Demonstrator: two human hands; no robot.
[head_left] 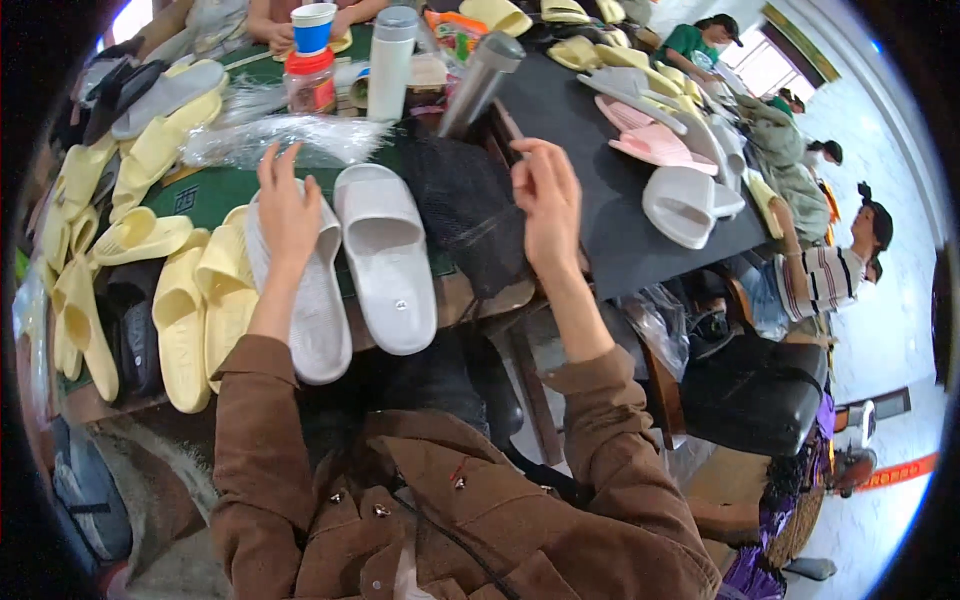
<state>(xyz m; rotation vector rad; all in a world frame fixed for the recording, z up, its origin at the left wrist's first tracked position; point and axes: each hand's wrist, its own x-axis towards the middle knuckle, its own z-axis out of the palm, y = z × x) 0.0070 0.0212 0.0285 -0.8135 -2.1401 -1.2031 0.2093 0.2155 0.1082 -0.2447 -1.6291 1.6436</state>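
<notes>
A pair of light grey slippers lies side by side at the table's front edge, the right slipper point(389, 275) with its open heel toward me and the left slipper point(318, 330) partly covered. Over the left slipper's strap is my left hand point(288, 210), fingers spread and seemingly touching it. My right hand point(550, 205) is raised to the right of the pair, above a black mesh bag point(465, 205). Its fingers are loosely bent and apart, with nothing visible in them. Just beyond the slippers lies a bundle of clear plastic strips point(285, 142).
Yellow slippers point(180, 320) crowd the left side. A white bottle point(391, 70), a steel flask point(482, 85) and a red-lidded jar point(311, 82) stand at the back. Pink slippers point(655, 140) and grey ones lie on the right. Beside me is a black-seated chair point(745, 390); other people sit around.
</notes>
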